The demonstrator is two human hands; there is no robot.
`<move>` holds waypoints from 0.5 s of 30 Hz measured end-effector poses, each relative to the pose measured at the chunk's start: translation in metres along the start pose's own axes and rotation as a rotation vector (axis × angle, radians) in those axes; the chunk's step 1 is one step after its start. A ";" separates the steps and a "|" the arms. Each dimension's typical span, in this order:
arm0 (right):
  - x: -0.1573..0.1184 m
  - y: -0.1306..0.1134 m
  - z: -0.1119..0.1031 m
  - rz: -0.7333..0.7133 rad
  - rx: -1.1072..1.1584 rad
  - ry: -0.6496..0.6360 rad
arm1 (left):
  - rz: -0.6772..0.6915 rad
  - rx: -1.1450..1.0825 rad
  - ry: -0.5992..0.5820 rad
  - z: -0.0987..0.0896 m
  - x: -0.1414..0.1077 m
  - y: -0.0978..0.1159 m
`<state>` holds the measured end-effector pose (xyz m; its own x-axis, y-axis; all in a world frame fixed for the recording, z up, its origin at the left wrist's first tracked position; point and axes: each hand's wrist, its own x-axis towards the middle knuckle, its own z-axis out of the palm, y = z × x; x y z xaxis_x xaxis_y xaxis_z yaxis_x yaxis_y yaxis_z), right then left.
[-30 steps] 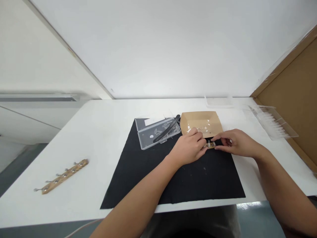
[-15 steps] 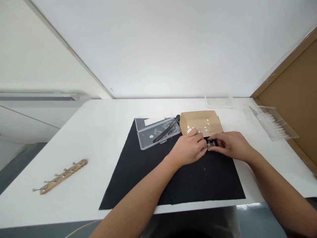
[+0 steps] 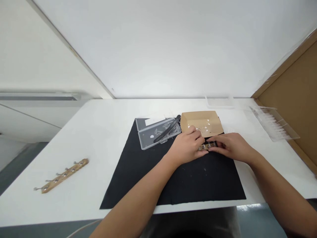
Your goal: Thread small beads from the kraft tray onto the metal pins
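Note:
At the front edge of the paper tray, both hands close around a small wooden strip with a row of metal fittings (image 3: 204,146), low over the black mat. My left hand (image 3: 186,147) is closed at the strip's left end, its fingers curled and covering that end. The thumb and forefinger of my right hand (image 3: 231,145) pinch the right end from either side. Small clear pieces seem to stand along the strip, too small to make out. The kraft-paper tray (image 3: 198,116), just behind my hands, holds several small white bits.
A clear hinged case (image 3: 146,141) with clear nail tips lies open at the mat's back left, a black nail file (image 3: 167,129) across it. The black mat (image 3: 205,185) covers the table's middle. Left lies a wooden strip with metal stems (image 3: 64,175); right, a clear rack (image 3: 273,124).
The fingers of my left hand have shifted along the strip, and more of its row of metal fittings shows between my hands. My right hand keeps nearly the same place.

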<state>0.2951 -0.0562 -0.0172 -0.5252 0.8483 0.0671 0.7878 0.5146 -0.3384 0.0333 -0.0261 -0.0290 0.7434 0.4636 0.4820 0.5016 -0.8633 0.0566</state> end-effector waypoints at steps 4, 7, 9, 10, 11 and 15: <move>0.000 -0.002 -0.002 -0.002 0.011 -0.028 | -0.012 -0.020 0.003 0.000 0.000 0.000; 0.000 -0.005 -0.003 -0.008 0.016 -0.042 | -0.006 -0.035 0.002 0.001 0.000 0.001; 0.000 -0.005 -0.004 -0.016 0.019 -0.044 | -0.001 -0.044 0.008 0.002 0.000 0.001; 0.000 -0.005 -0.004 -0.018 0.021 -0.042 | 0.003 -0.049 0.009 0.002 0.000 0.000; 0.000 -0.005 -0.004 -0.021 0.024 -0.038 | 0.008 -0.052 0.010 0.002 0.000 0.000; 0.000 -0.004 -0.003 -0.028 0.036 -0.030 | 0.030 -0.056 0.014 0.001 0.000 0.000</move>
<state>0.2934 -0.0581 -0.0132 -0.5570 0.8291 0.0487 0.7608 0.5328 -0.3706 0.0344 -0.0260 -0.0298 0.7513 0.4353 0.4962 0.4536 -0.8866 0.0909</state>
